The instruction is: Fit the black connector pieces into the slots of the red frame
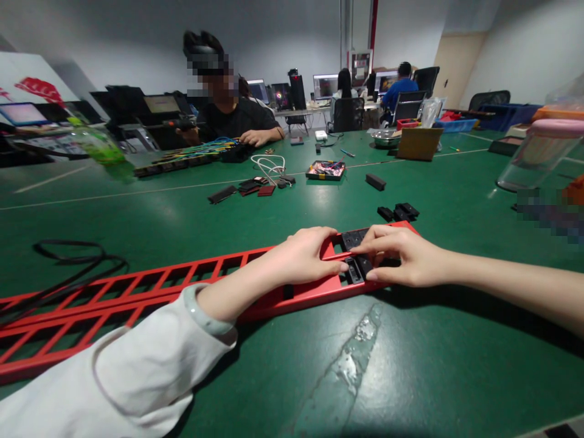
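Note:
A long red frame (314, 293) with slots lies across the green table. My left hand (310, 254) rests over it, fingers over the far rail and thumb tip against a small black block (353, 271) in a slot near the frame's right end. My right hand (404, 255) is bent over that same end, thumb and index finger closed on a black piece (364, 265) beside the block. Another black part (352, 240) sits in the far row, just beyond my right fingertips. My left fingertips are partly hidden behind the hand.
Loose black blocks (404, 212) lie behind the frame's right end. A black strap (82, 258) crosses its left part. Farther back are a tray of wires (325, 170), dark pieces (222, 194), a clear jar (538, 155) and a person (228, 121) handling wired parts.

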### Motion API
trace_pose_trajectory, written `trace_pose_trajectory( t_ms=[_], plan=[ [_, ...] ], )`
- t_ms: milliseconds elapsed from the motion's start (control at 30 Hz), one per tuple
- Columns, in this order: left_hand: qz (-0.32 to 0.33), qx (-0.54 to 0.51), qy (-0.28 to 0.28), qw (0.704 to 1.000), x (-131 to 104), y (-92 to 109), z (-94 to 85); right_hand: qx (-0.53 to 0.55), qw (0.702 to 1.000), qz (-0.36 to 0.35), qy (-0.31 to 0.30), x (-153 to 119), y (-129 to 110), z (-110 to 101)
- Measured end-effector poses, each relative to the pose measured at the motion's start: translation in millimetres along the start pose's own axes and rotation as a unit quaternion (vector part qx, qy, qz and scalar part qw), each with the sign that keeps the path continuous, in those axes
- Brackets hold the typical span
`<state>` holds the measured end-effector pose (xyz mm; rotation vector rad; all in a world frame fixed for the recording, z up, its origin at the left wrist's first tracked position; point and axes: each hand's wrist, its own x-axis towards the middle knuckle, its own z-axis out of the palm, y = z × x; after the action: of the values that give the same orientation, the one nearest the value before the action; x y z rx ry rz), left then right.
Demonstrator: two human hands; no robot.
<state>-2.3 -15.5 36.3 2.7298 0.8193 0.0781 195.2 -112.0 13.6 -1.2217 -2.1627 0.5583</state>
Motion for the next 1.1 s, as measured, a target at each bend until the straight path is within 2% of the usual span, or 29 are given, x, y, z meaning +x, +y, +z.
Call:
trace_pose_trajectory(
  t_ms=[267,567,767,1100],
  plan=[
    [0.002,0.007,0.001,1.0,-0.1,-0.6,0.1,0.016,1.0,0.002,-0.017,2.0,-0.3,-2.0],
    [0.007,0.014,-0.002,1.0,0.9,-1.7,0.2,0.102,0.991,0.066,-0.047,6.7,-0.6,-4.0],
    [0.004,0.02,-0.004,1.0,0.9,-1.6,0.2,0.1,0.99,0.084,-0.046,6.2,-3.9,-2.2],
    [0.006,0.015,-0.005,1.0,1.1,0.1,-0.5,0.062,0.995,0.068,-0.047,4.5,-5.6,-1.1]
  ],
)
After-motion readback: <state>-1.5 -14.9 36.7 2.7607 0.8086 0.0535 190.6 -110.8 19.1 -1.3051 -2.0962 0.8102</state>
